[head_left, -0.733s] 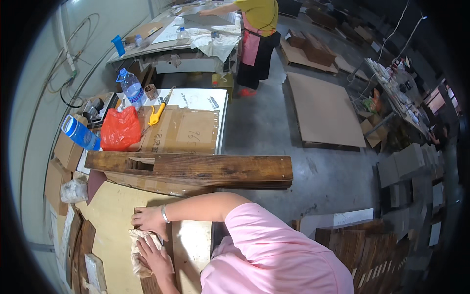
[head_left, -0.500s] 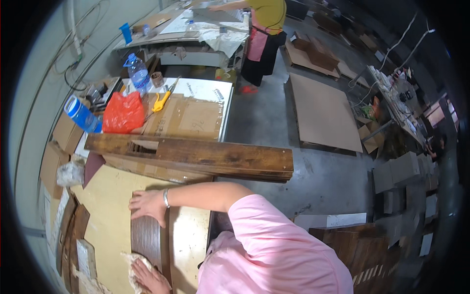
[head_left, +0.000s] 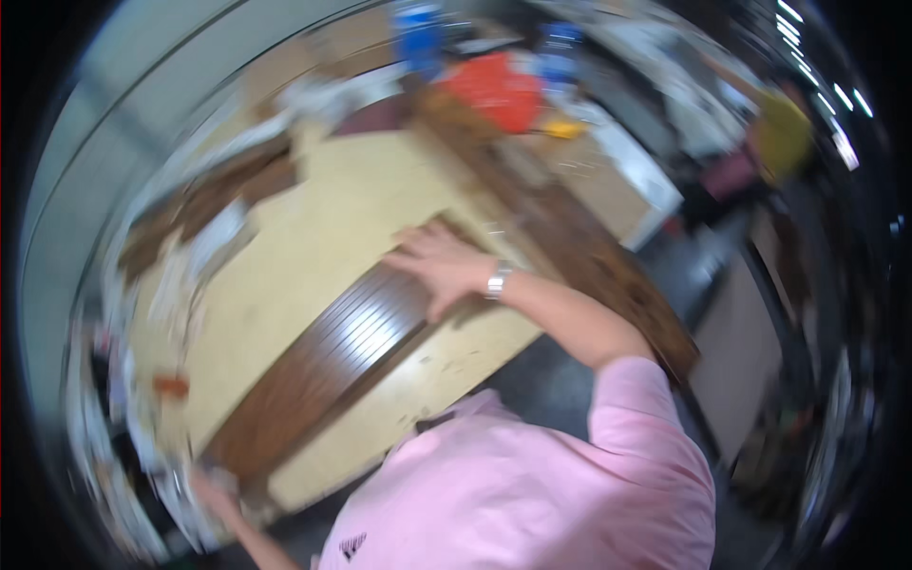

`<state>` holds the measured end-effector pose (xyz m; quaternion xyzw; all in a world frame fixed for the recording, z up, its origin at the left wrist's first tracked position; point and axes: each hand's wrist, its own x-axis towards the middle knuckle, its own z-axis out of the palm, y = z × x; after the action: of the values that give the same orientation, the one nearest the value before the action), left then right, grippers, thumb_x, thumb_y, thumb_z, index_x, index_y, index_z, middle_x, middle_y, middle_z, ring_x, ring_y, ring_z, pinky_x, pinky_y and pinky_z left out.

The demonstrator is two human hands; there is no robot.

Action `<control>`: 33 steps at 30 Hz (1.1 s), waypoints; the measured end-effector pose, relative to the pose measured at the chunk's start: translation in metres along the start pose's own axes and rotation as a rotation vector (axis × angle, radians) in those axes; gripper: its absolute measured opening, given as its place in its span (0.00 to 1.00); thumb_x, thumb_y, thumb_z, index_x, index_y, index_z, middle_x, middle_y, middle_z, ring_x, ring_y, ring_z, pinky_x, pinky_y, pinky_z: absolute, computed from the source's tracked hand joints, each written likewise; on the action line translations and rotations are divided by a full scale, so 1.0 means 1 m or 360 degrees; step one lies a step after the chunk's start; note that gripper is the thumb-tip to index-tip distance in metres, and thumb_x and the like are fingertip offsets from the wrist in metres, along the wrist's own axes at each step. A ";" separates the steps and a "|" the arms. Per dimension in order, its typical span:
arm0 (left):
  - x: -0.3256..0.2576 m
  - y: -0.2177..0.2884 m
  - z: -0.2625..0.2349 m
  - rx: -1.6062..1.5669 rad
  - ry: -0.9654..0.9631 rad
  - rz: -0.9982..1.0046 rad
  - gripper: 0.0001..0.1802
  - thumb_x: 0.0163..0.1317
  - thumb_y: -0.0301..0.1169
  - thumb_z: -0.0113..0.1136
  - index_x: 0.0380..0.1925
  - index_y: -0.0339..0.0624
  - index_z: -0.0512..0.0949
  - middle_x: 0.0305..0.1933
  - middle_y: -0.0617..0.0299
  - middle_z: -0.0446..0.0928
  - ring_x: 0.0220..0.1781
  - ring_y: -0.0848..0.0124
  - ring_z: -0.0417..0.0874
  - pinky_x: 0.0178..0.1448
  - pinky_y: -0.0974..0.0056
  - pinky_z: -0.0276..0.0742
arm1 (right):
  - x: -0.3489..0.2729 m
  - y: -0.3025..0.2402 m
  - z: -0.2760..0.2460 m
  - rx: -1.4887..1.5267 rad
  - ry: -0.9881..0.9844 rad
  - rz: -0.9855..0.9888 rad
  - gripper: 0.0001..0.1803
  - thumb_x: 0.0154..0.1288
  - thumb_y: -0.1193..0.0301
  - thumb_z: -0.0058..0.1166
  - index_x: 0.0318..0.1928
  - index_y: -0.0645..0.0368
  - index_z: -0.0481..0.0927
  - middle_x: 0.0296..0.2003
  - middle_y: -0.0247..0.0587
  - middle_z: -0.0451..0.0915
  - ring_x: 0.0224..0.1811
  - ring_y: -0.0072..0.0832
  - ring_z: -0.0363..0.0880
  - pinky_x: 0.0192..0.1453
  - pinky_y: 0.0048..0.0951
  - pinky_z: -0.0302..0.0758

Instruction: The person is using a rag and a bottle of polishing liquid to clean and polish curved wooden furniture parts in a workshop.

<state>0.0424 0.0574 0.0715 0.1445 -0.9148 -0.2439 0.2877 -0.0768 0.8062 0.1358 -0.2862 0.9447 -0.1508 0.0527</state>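
Note:
A dark brown wooden board [head_left: 313,380] with fine lengthwise grooves lies slanted across the pale yellow worktop [head_left: 294,256]. My right hand [head_left: 442,266], a silvery band at its wrist, rests on the board's far end with fingers spread. At the near left end is my left hand [head_left: 217,496], smeared by motion. Something whitish shows beside its fingers, perhaps the cloth, but the blur hides whether it is held.
Long brown planks [head_left: 608,256] lie along the worktop's right side. Beyond them are a red plastic bag [head_left: 494,90], a blue bottle [head_left: 418,38] and a yellow-handled tool [head_left: 563,127]. Wood pieces [head_left: 204,195] lie at left. A person in a yellow top [head_left: 784,138] stands far right.
The view has swung left, so the scene appears turned. My left hand has slid along the board to its near end. My right hand stays at the far end.

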 end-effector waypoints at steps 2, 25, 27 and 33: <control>-0.005 0.225 0.077 -0.0247 -0.0390 -0.0115 0.19 0.74 0.43 0.45 0.41 0.38 0.78 0.35 0.56 0.77 0.38 0.62 0.79 0.44 0.54 0.79 | 0.003 -0.014 0.009 -0.0039 -0.0015 0.0047 0.67 0.31 0.45 0.77 0.73 0.53 0.59 0.74 0.63 0.50 0.78 0.54 0.44 0.78 0.56 0.43; -0.018 0.146 0.095 0.0547 -0.0773 0.0418 0.32 0.71 0.37 0.44 0.70 0.30 0.57 0.73 0.41 0.59 0.76 0.48 0.57 0.79 0.49 0.48 | 0.073 -0.114 0.041 -0.0117 0.0066 -0.0120 0.64 0.27 0.50 0.73 0.70 0.57 0.63 0.66 0.56 0.62 0.72 0.53 0.56 0.76 0.52 0.51; 0.030 0.096 0.096 0.0585 -0.0639 0.0024 0.34 0.70 0.41 0.48 0.69 0.30 0.60 0.72 0.38 0.61 0.75 0.48 0.58 0.78 0.49 0.51 | 0.069 -0.114 0.028 -0.0126 0.0025 -0.0063 0.63 0.27 0.49 0.73 0.70 0.56 0.63 0.67 0.57 0.63 0.72 0.53 0.56 0.75 0.52 0.54; 0.025 0.016 0.061 0.0932 -0.0625 0.0473 0.25 0.69 0.40 0.50 0.57 0.31 0.73 0.50 0.41 0.77 0.51 0.50 0.78 0.54 0.49 0.74 | 0.079 -0.097 0.078 0.0162 0.0244 -0.0333 0.61 0.27 0.43 0.70 0.66 0.60 0.67 0.61 0.56 0.68 0.64 0.51 0.65 0.71 0.49 0.59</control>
<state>-0.0162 0.0830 0.0480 0.0369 -0.9944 0.0491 0.0856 -0.0773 0.6654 0.0910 -0.3677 0.9022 -0.2247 -0.0213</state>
